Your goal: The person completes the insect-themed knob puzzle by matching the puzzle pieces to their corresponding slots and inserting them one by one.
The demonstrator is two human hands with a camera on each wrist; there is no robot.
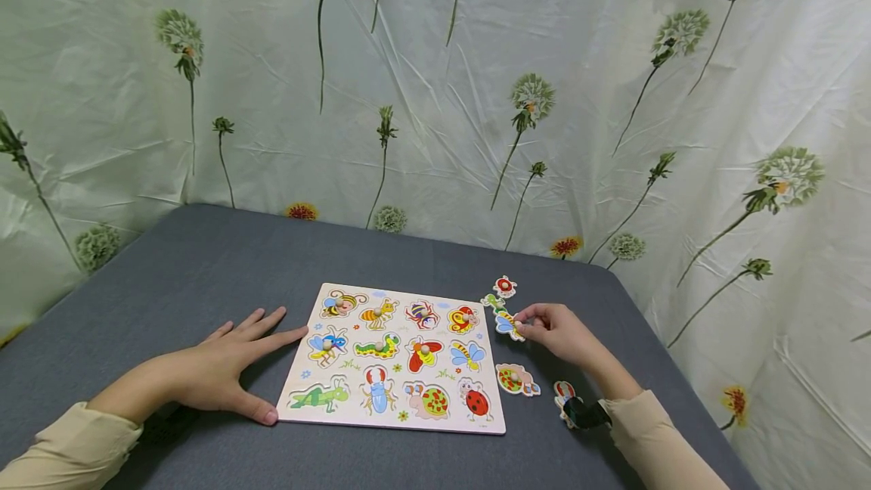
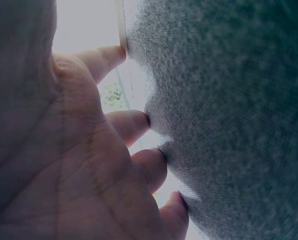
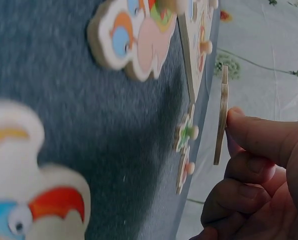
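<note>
My right hand (image 1: 559,331) pinches a blue-winged insect puzzle piece (image 1: 507,325) between thumb and fingers, just right of the board. In the right wrist view that piece (image 3: 222,120) shows edge-on, raised above the table. My left hand (image 1: 218,369) lies spread on the cloth, with thumb and index fingertips at the left edge of the wooden insect peg puzzle board (image 1: 350,364). Knobbed pieces fill the top row and most of the middle row. The blue-winged insect recess (image 1: 467,355) and the bottom row hold no pieces.
Right of the board lie a ladybug piece (image 1: 505,286), a green piece (image 1: 491,300) and a snail piece (image 1: 515,379). Another piece (image 1: 563,390) is partly covered by the right wrist's black strap. A dandelion-print curtain (image 1: 435,97) hangs behind the grey table (image 1: 224,248).
</note>
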